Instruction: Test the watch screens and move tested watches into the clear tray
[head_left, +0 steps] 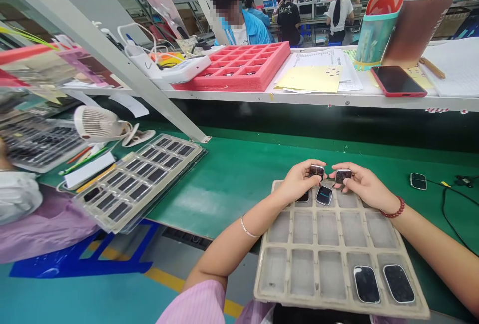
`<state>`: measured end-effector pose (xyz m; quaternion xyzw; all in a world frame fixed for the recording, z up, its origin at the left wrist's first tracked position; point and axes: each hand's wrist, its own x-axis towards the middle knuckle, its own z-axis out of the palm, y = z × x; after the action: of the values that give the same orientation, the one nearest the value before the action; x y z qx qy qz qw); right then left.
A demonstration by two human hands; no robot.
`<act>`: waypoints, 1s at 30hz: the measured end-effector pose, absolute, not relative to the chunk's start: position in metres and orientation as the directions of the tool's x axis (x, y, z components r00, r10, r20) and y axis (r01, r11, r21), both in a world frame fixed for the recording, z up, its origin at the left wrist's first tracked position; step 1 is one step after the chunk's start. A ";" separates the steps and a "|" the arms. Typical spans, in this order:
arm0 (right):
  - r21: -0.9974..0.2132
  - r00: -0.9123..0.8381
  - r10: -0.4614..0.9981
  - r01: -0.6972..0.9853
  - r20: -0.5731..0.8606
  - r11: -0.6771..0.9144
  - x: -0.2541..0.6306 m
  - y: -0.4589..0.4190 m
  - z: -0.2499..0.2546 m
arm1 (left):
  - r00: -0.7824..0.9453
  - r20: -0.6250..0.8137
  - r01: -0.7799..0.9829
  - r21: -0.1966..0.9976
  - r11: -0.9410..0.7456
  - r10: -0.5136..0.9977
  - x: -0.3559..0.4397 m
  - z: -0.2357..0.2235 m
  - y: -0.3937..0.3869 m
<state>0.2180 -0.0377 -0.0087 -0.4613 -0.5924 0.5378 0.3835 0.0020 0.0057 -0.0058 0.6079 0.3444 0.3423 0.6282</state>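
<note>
Above the far edge of a beige compartment tray [329, 260], my left hand [295, 180] pinches a small dark-faced smartwatch body [317, 172]. Close beside it, my right hand [365, 185] grips a second smartwatch body [342, 177] between thumb and fingers. The two pieces are held apart. Just below them, a watch body with a lit screen [324, 195] lies tilted in the tray's back row, and another dark one [303, 197] shows partly beneath my left hand. Two more watch bodies [366, 284] sit in the tray's near right compartments.
A watch body [418, 181] lies on the green table by black cables [445, 199]. At left are a filled tray [142, 179], a small fan [101, 123] and a co-worker's sleeve [45, 219]. The shelf bears a red foam tray [239, 67] and a phone [398, 82].
</note>
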 end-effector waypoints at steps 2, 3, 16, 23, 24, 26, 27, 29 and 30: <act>-0.991 -0.276 0.960 0.133 -0.043 -0.006 0.218 -0.038 -0.009 | 0.525 -0.019 -0.020 0.999 0.034 0.851 0.002 -0.006 0.006; -0.991 -0.277 0.960 0.131 -0.042 -0.006 0.218 -0.038 -0.009 | 0.523 -0.018 -0.013 0.999 0.029 0.852 0.002 -0.006 0.006; -0.995 -0.307 0.951 0.103 -0.030 0.001 0.219 -0.037 -0.010 | 0.532 -0.012 0.007 1.000 0.010 0.847 0.001 -0.007 0.005; -0.992 -0.298 0.954 0.123 -0.022 0.015 0.220 -0.037 -0.010 | 0.569 0.014 -0.025 1.000 0.001 0.822 0.001 -0.010 0.007; -0.992 -0.299 0.954 0.124 -0.018 0.020 0.220 -0.037 -0.010 | 0.569 0.014 -0.023 1.000 -0.001 0.822 0.001 -0.010 0.007; -0.992 -0.305 0.952 0.120 0.002 0.040 0.220 -0.037 -0.010 | 0.568 0.015 -0.019 1.000 -0.005 0.823 0.001 -0.009 0.006; -0.992 -0.307 0.951 0.116 0.016 0.054 0.220 -0.037 -0.011 | 0.569 0.016 -0.016 1.000 -0.008 0.822 0.001 -0.009 0.006; -0.991 -0.307 0.951 0.107 0.042 0.078 0.219 -0.037 -0.012 | 0.568 0.020 -0.011 1.000 -0.017 0.823 0.001 -0.008 0.006; -0.991 -0.305 0.951 0.103 0.051 0.086 0.219 -0.037 -0.013 | 0.566 0.020 -0.008 1.000 -0.019 0.824 0.001 -0.008 0.006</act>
<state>0.2190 -0.0366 -0.0125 -0.4280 -0.6155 0.5233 0.4051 0.0011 0.0056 -0.0077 0.6303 0.3236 0.3349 0.6211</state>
